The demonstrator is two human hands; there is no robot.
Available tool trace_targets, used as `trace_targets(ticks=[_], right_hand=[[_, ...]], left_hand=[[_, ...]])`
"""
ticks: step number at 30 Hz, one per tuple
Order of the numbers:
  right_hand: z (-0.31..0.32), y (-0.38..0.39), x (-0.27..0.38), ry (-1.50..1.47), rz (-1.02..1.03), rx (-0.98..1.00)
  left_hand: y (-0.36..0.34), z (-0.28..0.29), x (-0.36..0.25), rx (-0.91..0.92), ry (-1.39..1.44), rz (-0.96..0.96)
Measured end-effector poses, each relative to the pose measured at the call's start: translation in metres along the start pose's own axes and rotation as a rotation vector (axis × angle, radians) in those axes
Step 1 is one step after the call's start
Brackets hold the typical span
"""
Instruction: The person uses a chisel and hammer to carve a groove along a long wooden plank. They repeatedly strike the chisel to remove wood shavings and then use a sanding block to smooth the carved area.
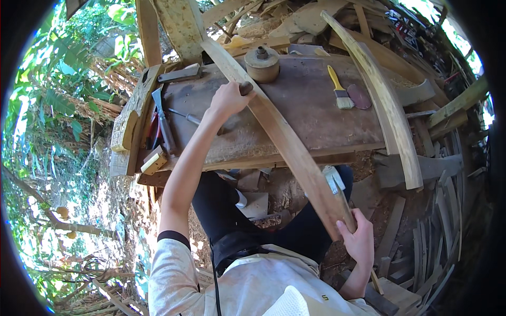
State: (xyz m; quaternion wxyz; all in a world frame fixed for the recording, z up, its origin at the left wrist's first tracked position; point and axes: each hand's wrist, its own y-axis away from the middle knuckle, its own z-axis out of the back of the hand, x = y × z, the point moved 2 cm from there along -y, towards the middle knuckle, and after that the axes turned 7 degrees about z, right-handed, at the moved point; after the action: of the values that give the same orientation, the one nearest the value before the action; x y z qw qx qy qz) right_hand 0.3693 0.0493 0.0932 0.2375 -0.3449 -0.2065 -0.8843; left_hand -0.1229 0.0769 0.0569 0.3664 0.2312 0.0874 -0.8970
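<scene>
"So, what is the biggest thing before you?"

"Your wooden workbench point(327, 126), with a pale, curved timber point(382, 89) slanting past its right end. Next comes your long board point(298, 158), crossing the bench at an angle, its near end down toward your lap."

"And how do your hands grip?"

"Your right hand point(360, 237) wraps the handle of a hand tool point(345, 207) beside the board's near end. Your left hand point(231, 100) curls around a dark, rounded piece point(246, 88) over the board's far part; whether those fingers also press the board, I cannot tell."

"Anything smaller near you?"

"A squat pot point(262, 67) stands just right of the board; farther right lie a yellow-handled brush point(336, 84) and, beside its bristles, a reddish-brown disc point(360, 97)."
</scene>
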Motion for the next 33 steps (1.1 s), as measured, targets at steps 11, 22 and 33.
trace_targets(ticks=[11,22,33], right_hand=[[-0.054,-0.009,-0.030,-0.342,0.082,-0.109],[-0.062,-0.018,-0.022,-0.721,0.092,-0.135],[-0.073,-0.021,-0.025,-0.738,0.143,-0.062]], left_hand=[[0.104,0.043,-0.069,-0.482,0.397,-0.776],[0.123,-0.013,-0.072,-0.409,0.694,-1.232],[0.111,-0.033,-0.064,-0.457,0.699,-1.086]])
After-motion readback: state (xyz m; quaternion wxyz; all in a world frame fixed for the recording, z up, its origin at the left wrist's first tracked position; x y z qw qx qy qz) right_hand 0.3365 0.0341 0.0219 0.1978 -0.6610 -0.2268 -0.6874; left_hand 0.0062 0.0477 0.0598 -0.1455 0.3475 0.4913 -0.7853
